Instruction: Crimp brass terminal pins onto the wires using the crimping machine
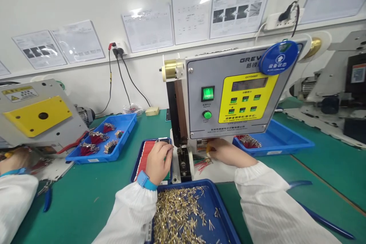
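My left hand, with a blue wrist strap, is over the small tray of red wires, just left of the black press head. Its thumb and fingertips are pinched together; whatever they hold is too small to make out. My right hand is under the grey machine, its fingers closed near a yellow part, and what it grips is hidden. Beside it, red and green wires with metal ends lie on the machine's white base. In front is a blue tray with many brass terminals.
A blue tray of wire bundles stands left, another right. Blue-handled tools lie at the right. Another person's hand works at a second machine on the left, near pliers.
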Action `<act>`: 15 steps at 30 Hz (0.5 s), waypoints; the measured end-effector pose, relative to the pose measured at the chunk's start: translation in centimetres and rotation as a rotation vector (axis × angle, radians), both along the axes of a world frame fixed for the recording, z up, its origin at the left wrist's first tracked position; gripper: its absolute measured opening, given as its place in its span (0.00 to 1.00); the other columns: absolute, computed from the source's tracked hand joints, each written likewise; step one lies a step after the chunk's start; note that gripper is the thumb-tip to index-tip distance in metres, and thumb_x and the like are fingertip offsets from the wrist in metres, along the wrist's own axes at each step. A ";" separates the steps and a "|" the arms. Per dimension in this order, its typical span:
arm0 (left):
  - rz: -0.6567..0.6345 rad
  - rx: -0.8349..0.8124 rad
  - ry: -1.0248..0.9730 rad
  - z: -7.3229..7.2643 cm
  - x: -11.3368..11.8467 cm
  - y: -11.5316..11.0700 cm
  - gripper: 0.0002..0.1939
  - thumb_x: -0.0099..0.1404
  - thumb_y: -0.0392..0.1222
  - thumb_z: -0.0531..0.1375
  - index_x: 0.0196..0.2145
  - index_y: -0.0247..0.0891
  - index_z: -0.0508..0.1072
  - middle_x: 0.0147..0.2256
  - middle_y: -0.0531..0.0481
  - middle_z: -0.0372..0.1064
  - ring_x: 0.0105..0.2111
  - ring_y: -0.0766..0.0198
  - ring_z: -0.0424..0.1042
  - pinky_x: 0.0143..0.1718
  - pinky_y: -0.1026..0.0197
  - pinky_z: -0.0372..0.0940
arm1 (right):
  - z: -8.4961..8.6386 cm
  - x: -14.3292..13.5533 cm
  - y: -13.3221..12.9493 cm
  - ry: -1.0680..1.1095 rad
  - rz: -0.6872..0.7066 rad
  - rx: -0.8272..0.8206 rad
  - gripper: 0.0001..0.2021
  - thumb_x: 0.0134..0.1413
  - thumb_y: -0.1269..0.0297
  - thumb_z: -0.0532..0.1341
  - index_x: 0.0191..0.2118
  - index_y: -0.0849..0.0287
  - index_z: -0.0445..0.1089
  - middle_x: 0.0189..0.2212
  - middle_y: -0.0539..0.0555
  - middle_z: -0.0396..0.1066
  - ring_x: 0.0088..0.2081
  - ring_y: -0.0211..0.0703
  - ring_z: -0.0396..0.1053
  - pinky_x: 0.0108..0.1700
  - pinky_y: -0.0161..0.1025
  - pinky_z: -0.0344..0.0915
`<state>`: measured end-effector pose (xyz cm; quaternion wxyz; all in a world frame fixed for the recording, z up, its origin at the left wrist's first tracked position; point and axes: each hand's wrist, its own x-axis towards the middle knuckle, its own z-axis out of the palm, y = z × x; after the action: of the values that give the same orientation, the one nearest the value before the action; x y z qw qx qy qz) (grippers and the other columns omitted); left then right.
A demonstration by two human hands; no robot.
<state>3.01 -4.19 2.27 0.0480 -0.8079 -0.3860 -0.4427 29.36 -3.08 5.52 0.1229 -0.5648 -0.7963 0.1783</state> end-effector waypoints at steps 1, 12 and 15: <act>-0.002 -0.001 0.001 0.0 0.0 0.0 0.07 0.69 0.35 0.52 0.40 0.38 0.70 0.38 0.47 0.68 0.39 0.61 0.68 0.40 0.59 0.66 | 0.2 -0.1 -0.1 -0.009 -0.006 0.000 0.10 0.49 0.74 0.55 0.32 0.62 0.74 0.34 0.60 0.74 0.35 0.47 0.69 0.37 0.39 0.62; 0.014 -0.015 0.014 -0.1 0.1 0.0 0.08 0.69 0.35 0.52 0.39 0.38 0.70 0.36 0.46 0.69 0.40 0.60 0.69 0.41 0.58 0.66 | 1.0 -7.0 -4.6 -0.165 0.239 -0.204 0.03 0.43 0.68 0.66 0.23 0.58 0.75 0.18 0.51 0.70 0.23 0.40 0.67 0.26 0.35 0.56; 0.010 -0.015 0.013 -0.2 0.1 0.0 0.08 0.70 0.35 0.51 0.40 0.38 0.71 0.36 0.46 0.69 0.40 0.60 0.69 0.41 0.58 0.66 | 0.9 -8.2 -5.5 -0.233 0.298 -0.193 0.05 0.40 0.65 0.69 0.27 0.59 0.77 0.22 0.54 0.73 0.27 0.44 0.70 0.25 0.35 0.55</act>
<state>3.11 -4.15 2.09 0.0466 -0.8092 -0.3930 -0.4342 21.16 -8.58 6.39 -0.0523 -0.4668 -0.8591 0.2032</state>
